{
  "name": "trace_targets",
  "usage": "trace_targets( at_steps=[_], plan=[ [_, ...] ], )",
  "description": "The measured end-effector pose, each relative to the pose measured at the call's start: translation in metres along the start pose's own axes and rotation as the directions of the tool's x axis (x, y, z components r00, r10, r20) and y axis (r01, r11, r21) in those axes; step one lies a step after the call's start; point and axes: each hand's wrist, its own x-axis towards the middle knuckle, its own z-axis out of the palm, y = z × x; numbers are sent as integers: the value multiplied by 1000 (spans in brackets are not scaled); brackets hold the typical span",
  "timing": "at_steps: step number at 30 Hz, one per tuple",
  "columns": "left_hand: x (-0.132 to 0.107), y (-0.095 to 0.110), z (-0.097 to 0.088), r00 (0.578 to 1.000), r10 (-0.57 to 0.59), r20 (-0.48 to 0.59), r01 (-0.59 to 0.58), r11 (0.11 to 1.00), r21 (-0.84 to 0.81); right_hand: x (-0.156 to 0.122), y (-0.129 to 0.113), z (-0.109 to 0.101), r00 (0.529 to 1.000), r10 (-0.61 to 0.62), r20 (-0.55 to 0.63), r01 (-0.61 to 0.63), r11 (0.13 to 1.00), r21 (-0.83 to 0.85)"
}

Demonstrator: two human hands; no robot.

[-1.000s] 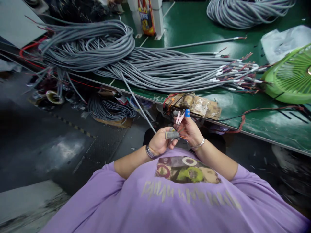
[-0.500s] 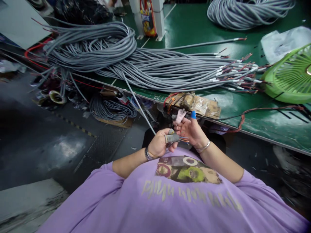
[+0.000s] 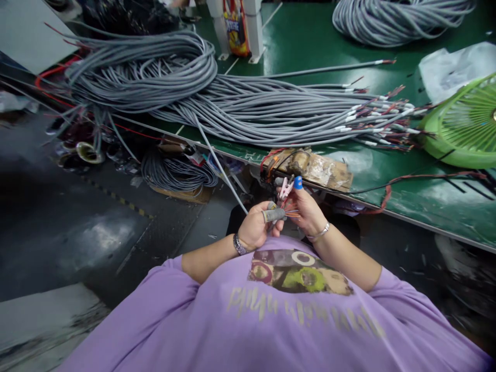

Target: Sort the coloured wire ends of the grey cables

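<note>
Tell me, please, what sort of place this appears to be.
Probably a cable-assembly workshop: gray cables with exposed wire ends lie along a green workbench, a cable coil rests farther back, and the left hand grips a single cable with colored wires emerging.

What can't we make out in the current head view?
Head view, all:
Gray cable jacket end: hidden by left hand.
Thin wires' tips: too small beside right hand.
Pink clip: too small to tell what it grips.
Green fan: cut off by right edge.
Far cable coil: cut off by top edge.
</note>
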Motion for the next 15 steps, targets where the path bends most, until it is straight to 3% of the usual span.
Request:
trace_targets(
  at_steps=[4,7,15],
  plan=[
    [0,-1,-2,1000,-19,-10,19,1000,10,2,2,4,995,-59,-79,64,995,70],
    [1,-2,-3,1000,-26,-13,27,999,24,2,4,4,994,-87,-69,93,993,77],
    [-5,1,-2,999,-36,25,35,999,25,1,7,-2,999,21,34,-25,989,146]
  ],
)
